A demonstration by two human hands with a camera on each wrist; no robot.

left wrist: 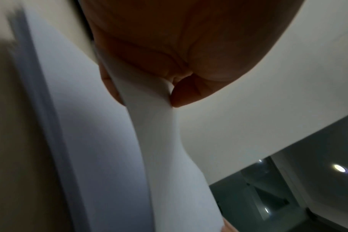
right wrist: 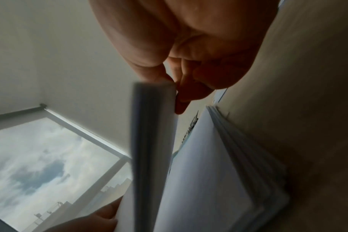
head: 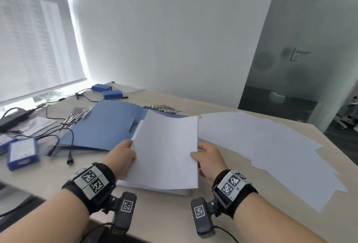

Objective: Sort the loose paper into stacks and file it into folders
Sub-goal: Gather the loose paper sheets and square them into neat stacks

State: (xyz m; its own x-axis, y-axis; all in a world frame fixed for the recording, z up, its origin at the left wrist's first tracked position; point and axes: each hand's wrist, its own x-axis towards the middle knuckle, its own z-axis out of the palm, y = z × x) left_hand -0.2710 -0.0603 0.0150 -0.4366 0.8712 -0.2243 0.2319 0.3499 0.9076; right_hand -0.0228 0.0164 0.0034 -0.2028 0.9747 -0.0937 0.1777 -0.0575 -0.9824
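A stack of white paper [head: 166, 151] is lifted at its far end above the table, over more sheets lying beneath it. My left hand [head: 124, 155] grips the stack's left edge; in the left wrist view the paper [left wrist: 145, 97] is pinched between thumb and fingers. My right hand [head: 207, 157] grips the right edge, thumb on top; in the right wrist view the stack's edge [right wrist: 152, 125] sits between thumb and fingers. An open blue folder [head: 104, 124] lies behind the stack. Loose white sheets [head: 271, 151] are spread out to the right.
Metal binder clips [head: 77, 117] lie left of the folder, more clips [head: 162, 108] behind it. Blue battery packs [head: 22, 152] [head: 112, 94], black cables [head: 65, 138] and a power adapter [head: 11, 117] crowd the left. The table's right edge [head: 337, 155] is near the loose sheets.
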